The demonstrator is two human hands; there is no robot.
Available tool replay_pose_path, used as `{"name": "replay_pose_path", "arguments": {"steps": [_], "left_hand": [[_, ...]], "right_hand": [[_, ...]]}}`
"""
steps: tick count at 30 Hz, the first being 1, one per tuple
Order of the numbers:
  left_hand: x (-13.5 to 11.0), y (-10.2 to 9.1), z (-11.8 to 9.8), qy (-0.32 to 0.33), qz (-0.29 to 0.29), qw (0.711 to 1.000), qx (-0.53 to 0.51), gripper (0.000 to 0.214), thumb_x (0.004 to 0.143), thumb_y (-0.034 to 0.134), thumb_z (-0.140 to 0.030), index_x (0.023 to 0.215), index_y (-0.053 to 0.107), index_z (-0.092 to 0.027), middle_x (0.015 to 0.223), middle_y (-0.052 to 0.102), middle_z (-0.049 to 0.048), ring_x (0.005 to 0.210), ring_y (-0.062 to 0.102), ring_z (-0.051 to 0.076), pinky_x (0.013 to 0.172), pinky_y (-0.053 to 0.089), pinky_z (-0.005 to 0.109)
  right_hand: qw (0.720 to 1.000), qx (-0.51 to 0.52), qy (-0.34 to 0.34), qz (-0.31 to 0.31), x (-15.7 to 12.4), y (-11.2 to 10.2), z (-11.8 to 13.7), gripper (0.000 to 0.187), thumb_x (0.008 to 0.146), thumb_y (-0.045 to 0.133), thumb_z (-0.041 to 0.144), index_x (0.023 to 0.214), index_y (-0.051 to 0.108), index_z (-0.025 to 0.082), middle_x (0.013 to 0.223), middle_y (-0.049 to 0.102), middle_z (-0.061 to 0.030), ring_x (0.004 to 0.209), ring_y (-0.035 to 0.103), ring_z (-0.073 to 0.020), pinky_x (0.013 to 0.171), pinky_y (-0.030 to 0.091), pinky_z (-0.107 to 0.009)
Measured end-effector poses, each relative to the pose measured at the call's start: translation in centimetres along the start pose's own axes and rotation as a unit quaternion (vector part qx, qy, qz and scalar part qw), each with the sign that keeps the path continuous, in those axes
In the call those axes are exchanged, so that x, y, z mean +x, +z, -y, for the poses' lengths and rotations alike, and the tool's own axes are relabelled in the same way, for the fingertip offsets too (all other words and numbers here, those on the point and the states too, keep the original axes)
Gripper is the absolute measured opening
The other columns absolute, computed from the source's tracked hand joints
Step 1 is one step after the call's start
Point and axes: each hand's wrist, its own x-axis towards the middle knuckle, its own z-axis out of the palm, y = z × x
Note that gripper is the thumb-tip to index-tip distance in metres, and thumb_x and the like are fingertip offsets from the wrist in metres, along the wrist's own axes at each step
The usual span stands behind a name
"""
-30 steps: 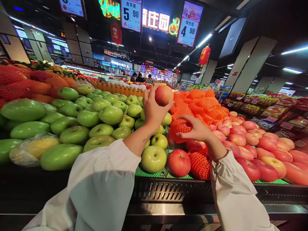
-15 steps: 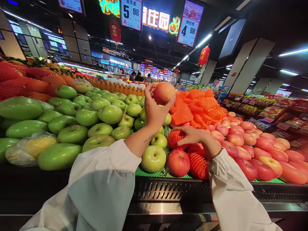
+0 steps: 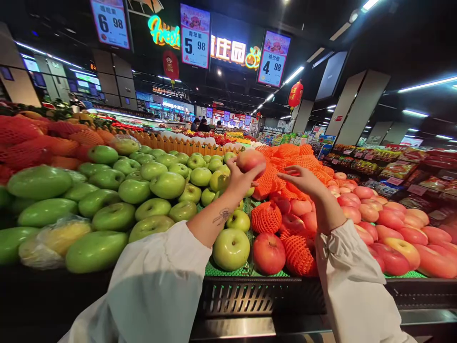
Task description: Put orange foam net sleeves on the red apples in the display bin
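Note:
A red apple (image 3: 250,160) is gripped in my left hand (image 3: 243,176), raised over the border between the green and the red fruit. My right hand (image 3: 303,180) is just right of it, its fingers apart and nothing in them, beside a heap of orange foam nets (image 3: 291,155). Below the hands sit a netted apple (image 3: 266,217), a bare red apple (image 3: 269,253) and another apple in an orange net (image 3: 299,255). A green apple (image 3: 231,249) lies under my left forearm.
Green apples (image 3: 167,185) and large green fruit (image 3: 39,182) fill the left side. Red apples (image 3: 387,224) cover the right. A slotted black rail (image 3: 246,297) runs along the front. Price screens (image 3: 195,40) hang overhead, and snack shelves (image 3: 396,166) stand at right.
My left hand has lowered the apple and brought it slightly rightward. My right hand has risen from the netted apple, leaving it lying in the display. The view has tilted up a little.

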Motion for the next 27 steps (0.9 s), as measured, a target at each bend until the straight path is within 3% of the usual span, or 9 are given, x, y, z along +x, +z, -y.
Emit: {"name": "replay_pose_path", "arguments": {"steps": [3, 5, 8, 12, 16, 18, 21, 23, 27], "left_hand": [[0.1, -0.2, 1.2, 0.071, 0.024, 0.990, 0.123, 0.080, 0.062, 0.091, -0.042, 0.123, 0.043, -0.025, 0.124, 0.061, 0.0098, 0.108, 0.064, 0.027, 0.094, 0.053, 0.039], [0.4, -0.3, 1.9, 0.095, 0.040, 0.981, 0.163, 0.076, 0.060, 0.091, -0.042, 0.120, 0.048, -0.024, 0.122, 0.062, 0.0089, 0.116, 0.061, 0.028, 0.102, 0.047, 0.040], [0.8, -0.4, 2.7, 0.058, 0.055, 0.981, 0.175, 0.072, 0.061, 0.090, -0.045, 0.118, 0.054, -0.023, 0.125, 0.063, 0.0109, 0.120, 0.059, 0.029, 0.102, 0.046, 0.039], [1.0, -0.5, 3.1, -0.017, 0.053, 0.980, 0.190, 0.085, 0.056, 0.092, -0.045, 0.127, 0.051, -0.020, 0.122, 0.065, 0.0138, 0.115, 0.062, 0.030, 0.096, 0.049, 0.038], [0.6, -0.4, 2.8, -0.009, 0.085, 0.972, 0.220, 0.084, 0.053, 0.093, -0.043, 0.124, 0.056, -0.019, 0.115, 0.069, 0.0129, 0.110, 0.064, 0.031, 0.093, 0.050, 0.038], [0.2, -0.3, 2.4, 0.014, 0.116, 0.961, 0.251, 0.079, 0.053, 0.092, -0.047, 0.119, 0.060, -0.019, 0.114, 0.069, 0.0125, 0.107, 0.065, 0.031, 0.092, 0.051, 0.040], [-0.3, -0.2, 2.0, 0.048, 0.168, 0.928, 0.328, 0.075, 0.053, 0.089, -0.059, 0.112, 0.066, -0.019, 0.114, 0.070, 0.0130, 0.104, 0.065, 0.031, 0.092, 0.051, 0.043], [-0.6, -0.1, 1.9, 0.066, 0.186, 0.904, 0.379, 0.076, 0.052, 0.087, -0.064, 0.111, 0.068, -0.019, 0.115, 0.069, 0.0131, 0.103, 0.065, 0.032, 0.092, 0.051, 0.045], [-0.7, -0.3, 2.1, 0.086, 0.200, 0.884, 0.414, 0.076, 0.050, 0.089, -0.058, 0.112, 0.067, -0.020, 0.114, 0.069, 0.0123, 0.105, 0.064, 0.033, 0.091, 0.051, 0.044]], "right_hand": [[0.998, 0.013, 0.054, -0.025, 1.8, 1.0, -1.0, 0.068, 0.076, 0.078, 0.046, 0.128, 0.060, 0.007, 0.134, 0.063, -0.0248, 0.120, 0.064, -0.0356, 0.104, 0.050, -0.052], [0.997, 0.023, 0.016, -0.069, 2.5, 2.7, -2.0, 0.070, 0.076, 0.077, 0.038, 0.135, 0.055, 0.008, 0.142, 0.057, -0.0245, 0.131, 0.057, -0.0350, 0.111, 0.044, -0.050], [0.993, 0.038, -0.064, -0.095, 3.2, 5.1, -3.3, 0.083, 0.073, 0.076, 0.037, 0.145, 0.045, 0.011, 0.154, 0.045, -0.0223, 0.144, 0.044, -0.0334, 0.119, 0.034, -0.048], [0.994, 0.005, -0.050, -0.102, 3.6, 6.3, -4.8, 0.104, 0.059, 0.084, 0.045, 0.147, 0.042, 0.010, 0.153, 0.044, -0.0249, 0.143, 0.044, -0.0384, 0.118, 0.034, -0.051], [0.982, 0.006, -0.010, -0.187, 3.8, 5.7, -5.2, 0.064, 0.053, 0.083, 0.043, 0.106, 0.063, 0.013, 0.109, 0.069, -0.0158, 0.105, 0.063, -0.0342, 0.098, 0.047, -0.049], [0.971, 0.066, -0.011, -0.229, 3.7, 4.9, -4.6, 0.045, 0.056, 0.079, 0.046, 0.082, 0.059, 0.017, 0.083, 0.065, -0.0060, 0.085, 0.060, -0.0260, 0.085, 0.049, -0.042], [0.929, 0.242, -0.066, -0.273, 2.9, 3.3, -3.1, 0.039, 0.057, 0.075, 0.046, 0.073, 0.048, 0.022, 0.073, 0.055, 0.0022, 0.075, 0.052, -0.0168, 0.073, 0.046, -0.031], [0.889, 0.378, -0.091, -0.244, 2.0, 2.1, -1.8, 0.032, 0.058, 0.068, 0.039, 0.070, 0.043, 0.024, 0.073, 0.054, 0.0031, 0.073, 0.053, -0.0151, 0.070, 0.046, -0.028], [0.834, 0.536, -0.108, -0.079, -0.1, 0.8, -0.3, 0.020, 0.059, 0.057, 0.038, 0.069, 0.045, 0.026, 0.071, 0.058, 0.0003, 0.079, 0.061, -0.0208, 0.068, 0.051, -0.032]]}}
